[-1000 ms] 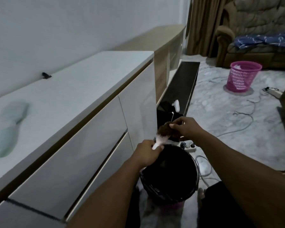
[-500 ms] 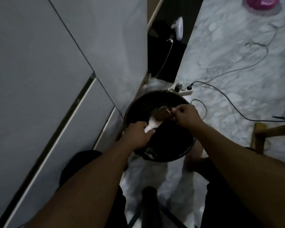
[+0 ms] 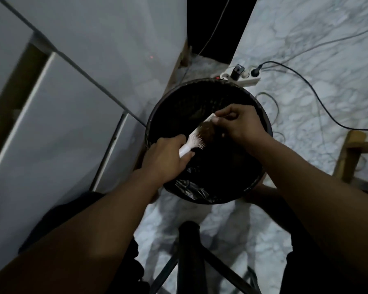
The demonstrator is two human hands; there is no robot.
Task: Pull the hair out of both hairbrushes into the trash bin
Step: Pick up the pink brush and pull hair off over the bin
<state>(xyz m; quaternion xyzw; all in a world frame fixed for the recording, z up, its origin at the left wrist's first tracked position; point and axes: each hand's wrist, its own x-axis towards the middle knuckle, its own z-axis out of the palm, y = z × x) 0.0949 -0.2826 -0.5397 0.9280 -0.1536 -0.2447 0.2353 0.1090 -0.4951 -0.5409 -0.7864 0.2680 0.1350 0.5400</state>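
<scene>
Head view
Left hand (image 3: pixel 165 158): clenched around the brush (image 3: pixel 194 136) handle, over the bin (image 3: pixel 157 115).
Right hand (image 3: pixel 240 126): fingers pinching the hair (image 3: pixel 207 130) at the brush head.
Brush: white, tilted, spanning between both hands.
Hair: brown clump on the bristles, beside the right fingers.
Bin: black, directly below both hands.
Power strip (image 3: pixel 240 77): beyond the right hand.

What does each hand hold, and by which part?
The left hand grips the white hairbrush by its handle; the right hand pinches the brown hair at the brush's head, over the trash bin.
</scene>
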